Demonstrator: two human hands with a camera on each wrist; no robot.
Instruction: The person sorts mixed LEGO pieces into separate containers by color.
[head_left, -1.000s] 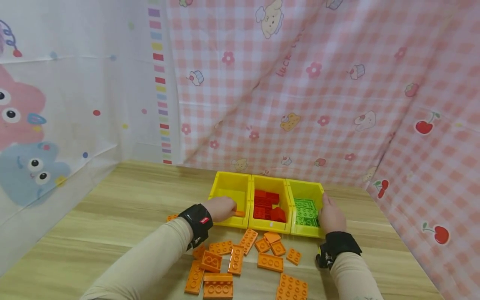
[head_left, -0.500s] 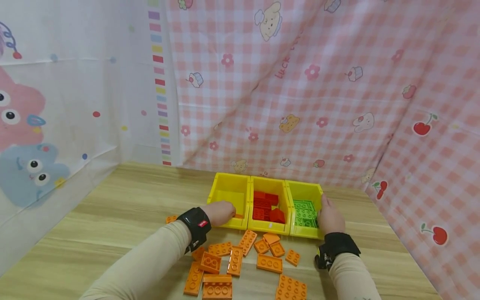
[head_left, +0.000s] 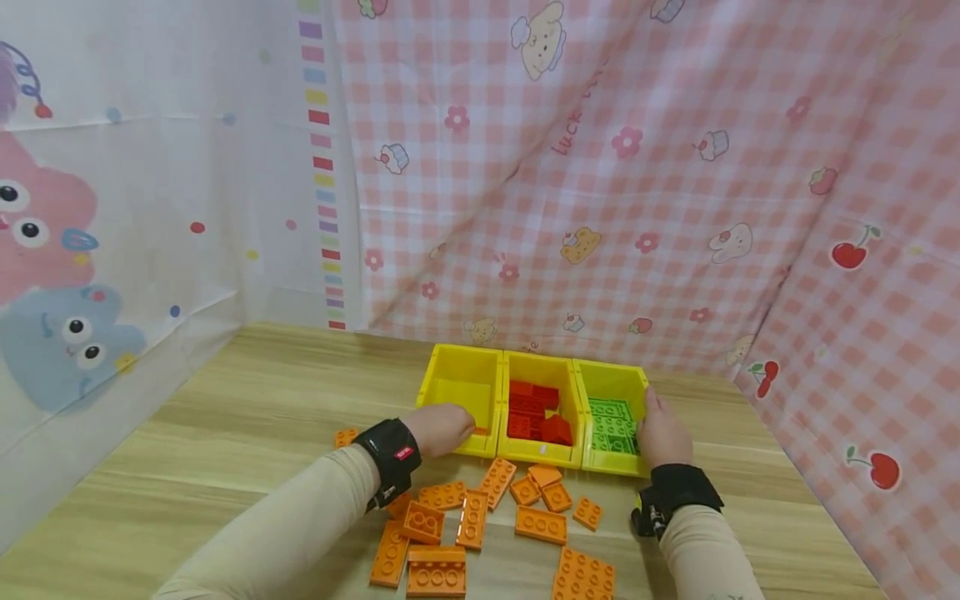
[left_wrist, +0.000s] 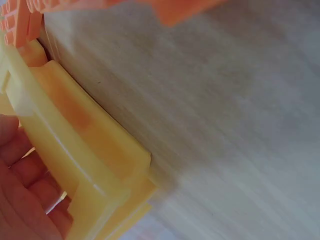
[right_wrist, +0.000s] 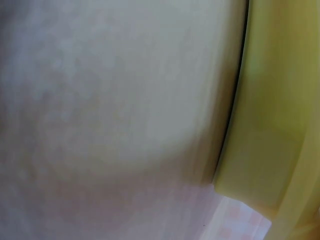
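My left hand [head_left: 442,428], slightly lower than a second ago, curls in the left bin [head_left: 462,372] of three, hiding most of an orange brick [head_left: 481,431], so I can't tell whether I pinch it. In front I count at least fourteen loose orange bricks [head_left: 541,525], one cut off below. Past the red bricks [head_left: 527,402] and green bricks [head_left: 611,423], my right hand [head_left: 664,433] rests on the right bin [head_left: 613,377], its grip unclear.

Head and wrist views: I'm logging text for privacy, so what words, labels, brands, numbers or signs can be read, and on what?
"luck", on pink checked cloth; blurred letters follow.
Cloth's lower edge, behind yellow bins: letters, too small.
Red tag on left wristband: lettering, too small.
Middle bin's front: white mark, unreadable.
Pale marks on right wristband: unreadable.
Wrist views: none.
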